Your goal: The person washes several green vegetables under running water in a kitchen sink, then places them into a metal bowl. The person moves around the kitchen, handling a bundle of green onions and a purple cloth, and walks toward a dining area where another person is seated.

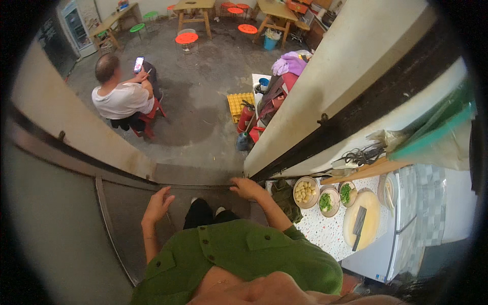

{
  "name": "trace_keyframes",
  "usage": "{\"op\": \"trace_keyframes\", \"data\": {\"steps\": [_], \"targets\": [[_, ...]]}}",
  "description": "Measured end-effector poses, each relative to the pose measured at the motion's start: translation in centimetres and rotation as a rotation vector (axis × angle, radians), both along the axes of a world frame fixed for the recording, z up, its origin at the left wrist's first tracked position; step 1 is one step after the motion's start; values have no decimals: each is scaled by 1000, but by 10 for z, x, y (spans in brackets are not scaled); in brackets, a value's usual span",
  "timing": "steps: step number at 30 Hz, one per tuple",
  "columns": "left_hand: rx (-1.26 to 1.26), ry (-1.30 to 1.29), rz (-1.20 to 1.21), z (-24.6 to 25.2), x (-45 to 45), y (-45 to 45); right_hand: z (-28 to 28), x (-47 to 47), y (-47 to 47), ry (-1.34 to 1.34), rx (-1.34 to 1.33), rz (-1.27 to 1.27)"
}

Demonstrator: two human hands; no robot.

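Note:
My left hand (157, 204) hangs in the air near the grey door (65, 213), holding nothing, its fingers loosely apart. Over the doorway's threshold, my right hand (247, 188) is also empty with fingers spread, close to the foot of the right door frame (297, 141); whether it touches the frame I cannot tell. To the right, a speckled counter (312, 232) bears a bowl of peeled pale pieces (305, 191), two bowls of chopped greens (326, 202) (346, 193), and a round cutting board (373, 225). A cleaver (359, 225) lies flat on the board.
Beyond the doorway a person (122, 95) sits on a red stool (152, 116), holding a phone. A fire extinguisher (246, 119) and yellow egg trays (237, 105) stand past the right frame. Farther back are wooden tables (194, 4), an orange stool (187, 38) and a blue bin (270, 44).

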State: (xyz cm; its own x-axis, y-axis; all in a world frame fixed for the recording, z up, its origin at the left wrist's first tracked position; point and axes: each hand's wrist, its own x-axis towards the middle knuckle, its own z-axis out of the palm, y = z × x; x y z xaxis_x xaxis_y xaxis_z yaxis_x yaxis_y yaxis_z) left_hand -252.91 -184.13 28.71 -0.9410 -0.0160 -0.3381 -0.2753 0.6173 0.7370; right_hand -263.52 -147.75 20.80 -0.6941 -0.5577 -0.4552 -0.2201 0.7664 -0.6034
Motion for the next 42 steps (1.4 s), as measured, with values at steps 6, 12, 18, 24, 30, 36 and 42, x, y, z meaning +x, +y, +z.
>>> {"op": "trace_keyframes", "data": {"steps": [6, 12, 18, 24, 30, 36, 42], "targets": [[597, -214, -26, -21, -102, 2, -2, -35, -5, 77, -234, -216], [-100, 27, -612, -51, -208, 36, -13, 48, 94, -136, -130, -384], [-59, 446, -828, 55, -253, 157, -6, 124, 279, 397, -140, -1549], [421, 610, -670, 109, -175, 281, -59, 134, 476, 688, 375, -1886], [274, 741, -443, 80, -137, 329, -79, 104, 556, 601, 421, -1954], [208, 740, -275, 88, -135, 350, -104, 80, 601, 770, 755, -1479], [138, 783, -190, 71, -139, 352, -103, 74, 618, 619, 739, -1298]]}}
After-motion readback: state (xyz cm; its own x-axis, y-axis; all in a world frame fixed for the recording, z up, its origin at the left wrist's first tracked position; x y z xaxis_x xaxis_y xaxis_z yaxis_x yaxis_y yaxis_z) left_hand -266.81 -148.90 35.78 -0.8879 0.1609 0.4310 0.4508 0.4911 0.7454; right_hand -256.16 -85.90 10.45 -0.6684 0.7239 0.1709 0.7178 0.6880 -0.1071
